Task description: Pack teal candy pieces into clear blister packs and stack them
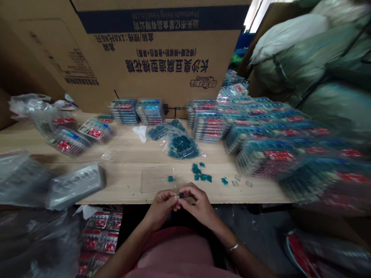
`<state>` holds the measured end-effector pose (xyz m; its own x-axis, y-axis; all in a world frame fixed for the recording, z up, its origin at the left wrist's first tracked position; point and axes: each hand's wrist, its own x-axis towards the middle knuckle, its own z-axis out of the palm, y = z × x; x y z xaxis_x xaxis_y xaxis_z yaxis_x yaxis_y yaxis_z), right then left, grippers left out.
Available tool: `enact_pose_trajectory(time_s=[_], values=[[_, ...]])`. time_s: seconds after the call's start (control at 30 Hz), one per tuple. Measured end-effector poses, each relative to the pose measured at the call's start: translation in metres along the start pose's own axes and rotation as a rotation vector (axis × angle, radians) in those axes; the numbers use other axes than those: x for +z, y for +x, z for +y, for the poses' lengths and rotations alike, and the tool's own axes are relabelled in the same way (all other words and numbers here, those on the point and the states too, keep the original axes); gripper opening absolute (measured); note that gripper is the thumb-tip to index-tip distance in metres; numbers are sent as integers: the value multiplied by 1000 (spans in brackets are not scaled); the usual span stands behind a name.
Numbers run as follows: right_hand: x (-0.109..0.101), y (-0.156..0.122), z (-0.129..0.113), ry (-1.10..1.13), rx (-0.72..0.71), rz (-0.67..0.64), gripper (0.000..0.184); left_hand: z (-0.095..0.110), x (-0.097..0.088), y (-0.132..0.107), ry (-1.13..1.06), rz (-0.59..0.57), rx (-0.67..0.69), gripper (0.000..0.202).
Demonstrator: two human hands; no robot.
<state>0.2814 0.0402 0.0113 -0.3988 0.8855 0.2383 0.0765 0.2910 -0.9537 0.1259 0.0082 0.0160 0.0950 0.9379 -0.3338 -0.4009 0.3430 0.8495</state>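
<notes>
My left hand (pixel 162 206) and my right hand (pixel 197 202) meet just below the table's front edge. Together they pinch a small teal piece (pixel 181 195) between fingertips. On the wooden table (pixel 130 185) right above them lies a clear flat plastic tray (pixel 158 178) with one teal piece (pixel 171 178) on it. A loose cluster of teal pieces (pixel 201 173) sits to its right. Further back lie clear bags of teal pieces (pixel 181 146).
Stacks of packed blister packs (pixel 208 123) fill the table's right side and back. A big cardboard box (pixel 162 54) stands behind. A grey moulded tray (pixel 75 185) lies front left. More packs (pixel 101 231) sit below the table; large sacks (pixel 319 58) at right.
</notes>
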Motion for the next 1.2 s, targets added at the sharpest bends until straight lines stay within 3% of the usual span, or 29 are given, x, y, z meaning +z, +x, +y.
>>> enact_pose_trajectory(time_s=[0.17,0.37,0.47,0.53,0.63,0.73,0.9,1.0,1.1,1.2], values=[[9,-1,1,-67,-6,-29,14,0,-5,-4,212,33,129,36],[24,8,3,-7,41,-57,15,-8,-13,-5,-40,135,26,38],[32,19,2,-96,-32,-45,16,-5,-18,-5,-28,274,123,39],[36,27,0,-133,-96,-35,18,3,-20,-7,36,307,185,39],[38,37,-1,-117,-123,-44,20,14,-17,-14,48,198,175,40],[35,42,4,-77,-47,-32,18,22,-13,-23,86,95,215,39],[25,36,17,211,183,-65,20,23,-27,-23,476,271,390,28],[23,36,22,262,203,-101,18,22,-48,-12,756,381,562,22],[25,49,25,-7,57,-48,9,19,-71,2,1103,454,758,16],[31,68,28,-438,-169,-94,8,15,-87,13,1353,402,781,18]])
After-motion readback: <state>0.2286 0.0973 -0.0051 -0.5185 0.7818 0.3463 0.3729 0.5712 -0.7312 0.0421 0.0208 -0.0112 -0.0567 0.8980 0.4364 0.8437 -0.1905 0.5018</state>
